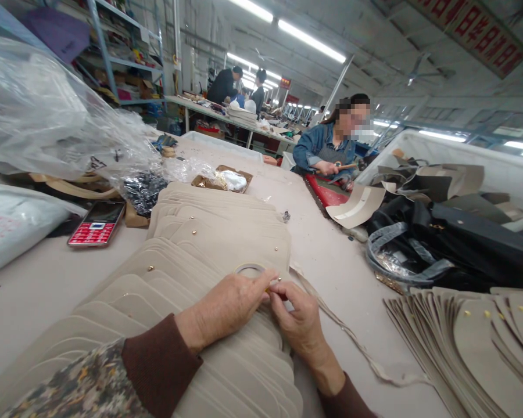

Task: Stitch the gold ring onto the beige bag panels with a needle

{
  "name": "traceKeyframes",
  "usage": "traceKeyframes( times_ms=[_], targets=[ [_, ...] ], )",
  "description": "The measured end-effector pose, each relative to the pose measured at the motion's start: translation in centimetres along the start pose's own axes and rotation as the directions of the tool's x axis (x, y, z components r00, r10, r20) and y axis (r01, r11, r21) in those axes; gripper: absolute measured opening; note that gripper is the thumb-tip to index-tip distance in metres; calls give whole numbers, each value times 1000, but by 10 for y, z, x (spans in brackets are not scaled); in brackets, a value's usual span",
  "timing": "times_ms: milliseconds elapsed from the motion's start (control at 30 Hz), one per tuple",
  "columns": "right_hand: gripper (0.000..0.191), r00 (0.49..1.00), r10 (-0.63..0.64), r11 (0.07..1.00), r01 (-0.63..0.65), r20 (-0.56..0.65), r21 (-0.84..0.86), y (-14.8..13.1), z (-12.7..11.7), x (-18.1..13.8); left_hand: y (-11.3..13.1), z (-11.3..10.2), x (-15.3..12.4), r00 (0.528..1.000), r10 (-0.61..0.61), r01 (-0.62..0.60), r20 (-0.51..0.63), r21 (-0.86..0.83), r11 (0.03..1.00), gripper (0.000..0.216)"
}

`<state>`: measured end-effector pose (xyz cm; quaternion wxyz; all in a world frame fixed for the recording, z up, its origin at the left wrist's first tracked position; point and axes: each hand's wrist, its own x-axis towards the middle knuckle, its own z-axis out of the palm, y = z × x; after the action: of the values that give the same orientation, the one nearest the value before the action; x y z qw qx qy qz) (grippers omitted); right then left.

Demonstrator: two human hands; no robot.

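My left hand [229,305] is closed around a thin ring with a yellowish edge, which looks like a narrow roll of tape [250,267]. My right hand [300,320] is pinched shut right beside it, fingertips meeting the left thumb; what lies in that pinch is too small to make out. Both hands are over a long fanned stack of beige leather-like panels [226,217] with rounded corners. Small gold-coloured studs [194,233] dot several panels, and one sits just above the right fingertips.
A red keypad phone [96,225] and plastic bags [47,110] lie left. Behind the stack stands a small open box [233,179]. Right are a pale strip [353,339], more beige pieces [483,337], a black bag [462,232] and a white bin [453,142]. A co-worker [326,145] holds a hammer opposite.
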<state>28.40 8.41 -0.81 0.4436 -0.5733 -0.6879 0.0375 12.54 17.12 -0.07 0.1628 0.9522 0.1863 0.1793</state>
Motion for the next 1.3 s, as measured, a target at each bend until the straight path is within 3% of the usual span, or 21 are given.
traceKeyframes(
  times_ms=[200,267,333,400,500,600,700,800,933,1133,1300],
  targets=[
    [15,999,17,995,-21,-41,-101,7,4,-7,3,-5,3,1000,-22,22,22,32,999,4],
    [14,997,46,994,-51,-53,-96,5,4,-7,1,-4,4,1000,-23,23,5,62,998,6],
    [12,986,153,987,-155,-70,-35,0,5,-5,1,-2,5,1000,-17,18,-18,87,996,10],
    [11,933,356,931,-349,-53,112,-7,6,-2,1,0,6,999,-9,13,-40,111,994,11],
    [19,797,603,741,-578,40,342,-9,8,4,5,2,6,996,26,-15,-90,124,992,12],
    [25,698,714,610,-655,49,445,1,5,5,8,4,6,986,77,-62,-147,106,992,13],
    [31,622,783,520,-679,30,518,18,-2,4,5,3,8,991,17,3,-133,145,989,13],
    [37,624,781,514,-664,25,543,29,-6,1,0,1,13,996,-88,92,-25,257,962,12],
    [41,619,781,503,-703,84,502,33,-6,-1,-2,-3,14,982,-143,104,122,276,955,14],
    [31,584,768,503,-805,265,315,33,-12,-3,0,-3,11,979,-134,95,153,237,967,12],
    [23,597,751,593,-798,282,111,29,-10,-5,-1,-3,12,980,-132,93,152,236,967,10]
  ],
)
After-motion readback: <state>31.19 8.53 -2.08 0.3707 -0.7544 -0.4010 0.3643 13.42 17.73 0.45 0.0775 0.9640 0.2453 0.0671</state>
